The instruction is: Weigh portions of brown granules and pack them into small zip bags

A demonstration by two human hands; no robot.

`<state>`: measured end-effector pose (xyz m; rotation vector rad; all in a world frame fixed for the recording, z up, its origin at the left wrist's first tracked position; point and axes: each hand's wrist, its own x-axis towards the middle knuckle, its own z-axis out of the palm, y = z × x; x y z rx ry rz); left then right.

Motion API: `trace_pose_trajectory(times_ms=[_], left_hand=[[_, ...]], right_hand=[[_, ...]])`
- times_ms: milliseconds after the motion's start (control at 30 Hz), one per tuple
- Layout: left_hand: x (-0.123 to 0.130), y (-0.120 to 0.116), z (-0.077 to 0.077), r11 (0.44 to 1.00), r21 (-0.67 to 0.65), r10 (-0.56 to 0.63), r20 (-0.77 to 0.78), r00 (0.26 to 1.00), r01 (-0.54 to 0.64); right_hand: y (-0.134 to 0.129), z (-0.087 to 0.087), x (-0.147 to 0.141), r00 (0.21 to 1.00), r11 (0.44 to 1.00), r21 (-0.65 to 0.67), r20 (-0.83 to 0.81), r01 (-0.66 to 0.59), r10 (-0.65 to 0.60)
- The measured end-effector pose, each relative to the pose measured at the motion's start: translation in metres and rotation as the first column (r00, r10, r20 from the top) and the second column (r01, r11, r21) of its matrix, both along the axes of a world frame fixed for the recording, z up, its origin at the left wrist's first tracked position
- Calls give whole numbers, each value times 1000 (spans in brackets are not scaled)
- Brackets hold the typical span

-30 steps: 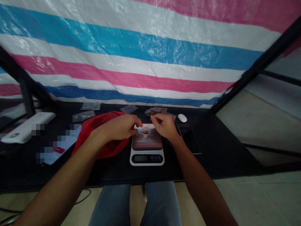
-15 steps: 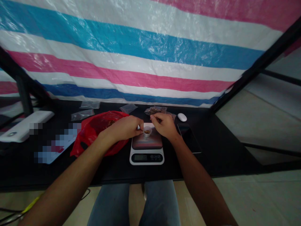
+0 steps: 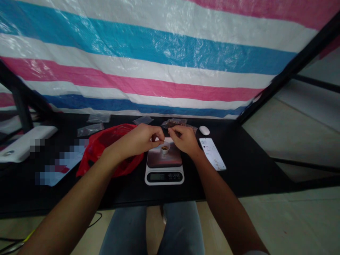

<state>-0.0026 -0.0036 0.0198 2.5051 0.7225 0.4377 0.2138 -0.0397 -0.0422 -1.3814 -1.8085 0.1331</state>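
A white kitchen scale (image 3: 164, 177) with a metal plate and a lit display stands on the black table. On its plate sits a small white cup (image 3: 165, 148) with brownish bits inside. My left hand (image 3: 147, 138) is at the cup's upper left, thumb and fingers pinched together; whatever they hold is too small to name. To the cup's upper right, my right hand (image 3: 183, 139) is also pinched, its contents hidden. An open red plastic bag (image 3: 90, 150) lies left of the scale, partly under my left forearm.
Behind the scale lies a clear bag of brown pieces (image 3: 174, 122). Flat clear bags (image 3: 90, 130) are at the back left. A white oval object (image 3: 204, 130) and a lit phone (image 3: 213, 154) lie right. A white device (image 3: 32, 141) sits far left.
The phone's screen has lit up. My left hand has risen slightly off the cup's left edge towards its top. The view has shifted a little.
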Motion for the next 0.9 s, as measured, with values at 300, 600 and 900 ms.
trace_pose_trajectory(times_ms=[300, 600, 900], left_hand=[[-32, -5, 22, 981, 166, 96, 51, 994, -103], [-79, 6, -6, 985, 24, 165, -373, 913, -168], [-76, 15, -39, 979, -1, 188, -400, 897, -205]], right_hand=[[-2, 1, -1, 1000, 1000, 7, -5, -16, 16], [-1, -1, 0, 1000, 1000, 12, -12, 2, -2], [-1, -1, 0, 1000, 1000, 17, 6, -1, 1]])
